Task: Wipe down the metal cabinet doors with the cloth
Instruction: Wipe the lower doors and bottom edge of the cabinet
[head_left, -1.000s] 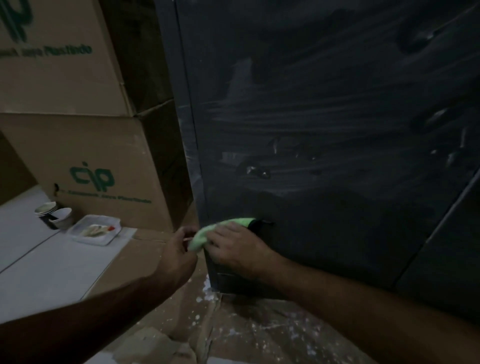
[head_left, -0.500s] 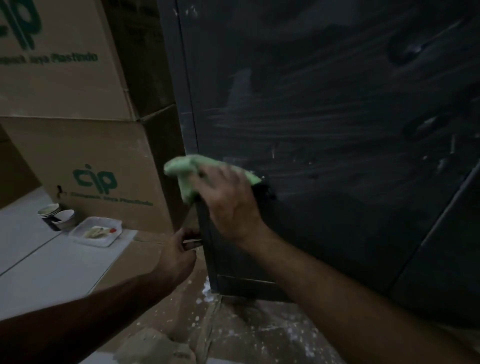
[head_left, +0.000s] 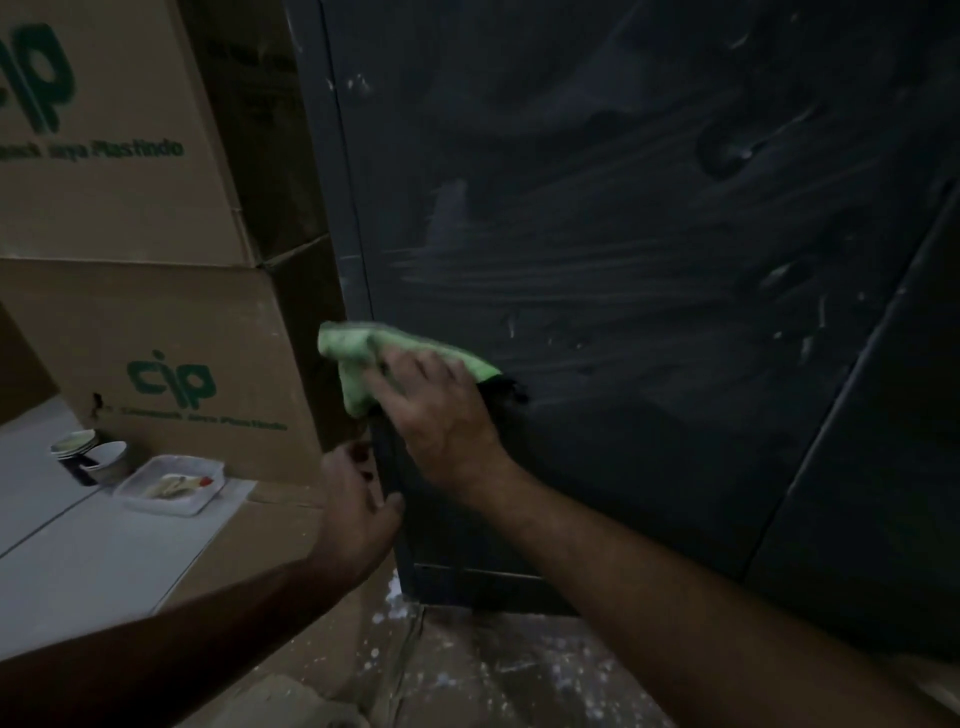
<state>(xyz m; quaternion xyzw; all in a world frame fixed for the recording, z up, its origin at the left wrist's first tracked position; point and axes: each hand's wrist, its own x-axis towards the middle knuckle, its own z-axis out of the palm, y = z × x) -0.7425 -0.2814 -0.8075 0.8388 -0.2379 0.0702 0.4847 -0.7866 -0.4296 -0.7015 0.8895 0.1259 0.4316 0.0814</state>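
The right hand (head_left: 441, 415), its fingers spread flat on the green cloth (head_left: 363, 358), had carried it up the left edge of the cabinet door (head_left: 623, 260) from near the bottom (streaks showed above), while the left hand (head_left: 358, 499) gripped that edge lower down.

The cabinet (head_left: 597, 234) is dark grey, streaked with pale horizontal smears. At its left edge the cloth (head_left: 363, 353) is bright green. Left of the cabinet, the boxes (head_left: 171, 364) are brown with dark green lettering. Below them sit a white tray (head_left: 166, 486) and white cups (head_left: 91, 457). Under the cabinet the floor (head_left: 493, 675) is white-speckled.
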